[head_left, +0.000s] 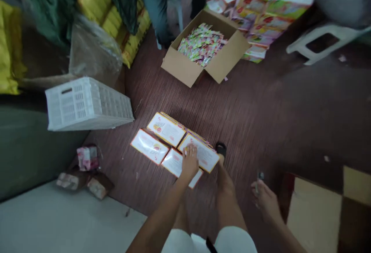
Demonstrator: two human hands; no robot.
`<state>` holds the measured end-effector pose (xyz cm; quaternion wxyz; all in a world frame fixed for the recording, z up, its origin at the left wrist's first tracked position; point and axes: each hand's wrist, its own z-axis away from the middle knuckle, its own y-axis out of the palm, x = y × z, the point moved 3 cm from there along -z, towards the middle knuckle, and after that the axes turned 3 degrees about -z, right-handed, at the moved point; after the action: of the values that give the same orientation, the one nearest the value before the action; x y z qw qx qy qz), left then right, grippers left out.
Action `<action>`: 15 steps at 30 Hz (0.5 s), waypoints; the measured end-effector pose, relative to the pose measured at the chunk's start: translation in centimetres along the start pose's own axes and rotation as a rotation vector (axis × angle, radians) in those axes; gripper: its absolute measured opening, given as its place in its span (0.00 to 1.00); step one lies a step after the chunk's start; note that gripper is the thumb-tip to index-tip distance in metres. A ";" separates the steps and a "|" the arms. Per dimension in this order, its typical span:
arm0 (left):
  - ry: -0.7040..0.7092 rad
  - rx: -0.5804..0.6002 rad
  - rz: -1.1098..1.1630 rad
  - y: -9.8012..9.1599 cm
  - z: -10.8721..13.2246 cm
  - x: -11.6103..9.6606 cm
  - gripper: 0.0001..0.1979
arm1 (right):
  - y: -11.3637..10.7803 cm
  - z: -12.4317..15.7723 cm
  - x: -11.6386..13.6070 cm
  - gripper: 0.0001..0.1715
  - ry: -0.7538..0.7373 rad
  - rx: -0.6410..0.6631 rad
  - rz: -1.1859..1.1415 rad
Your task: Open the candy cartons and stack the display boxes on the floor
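Note:
Four white cartons with orange and red edges lie in two rows on the floor: one at the back left [166, 128], one at the back right [204, 154], one at the front left [149, 146] and one at the front right [173, 161]. My left hand [190, 164] rests on the back right carton, fingers stretched over its top near the left edge. The front right carton is partly covered by that hand and forearm. Away to the right, my right hand [265, 197] is closed around a small slim object [260, 176] with a dark, shiny end, too blurred to name.
An open cardboard box [185, 65] full of small colourful packets stands ahead. A white plastic crate [89, 104] is at left, with small packs [88, 157] below it. Stacked printed cartons [263, 17], a white stool [324, 44] and yellow sacks [95, 2] lie farther off.

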<state>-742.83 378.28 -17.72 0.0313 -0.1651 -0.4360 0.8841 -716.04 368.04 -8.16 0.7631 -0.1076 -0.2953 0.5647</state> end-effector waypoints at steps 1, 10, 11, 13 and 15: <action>0.080 0.043 -0.057 -0.9 1.2 0.9 0.33 | 1.1 2.5 -1.0 0.33 0.044 0.025 -0.080; 0.718 0.172 -0.459 -4.4 2.2 5.6 0.33 | 5.9 11.6 -8.0 0.31 0.133 -0.063 -0.547; 0.793 0.178 -0.497 -4.4 1.7 5.7 0.32 | 6.1 11.8 -9.3 0.30 0.142 -0.099 -0.601; 0.927 0.197 -0.568 -4.2 0.8 6.2 0.32 | 6.9 12.3 -12.2 0.30 0.174 -0.185 -0.708; 1.041 0.204 -0.624 -4.0 0.0 6.9 0.32 | 8.3 12.6 -15.4 0.32 0.197 -0.278 -0.788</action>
<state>-749.70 382.10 -16.39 0.5129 -0.4360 -0.3045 0.6739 -732.76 354.46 -7.20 0.9233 -0.1416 -0.3129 0.1717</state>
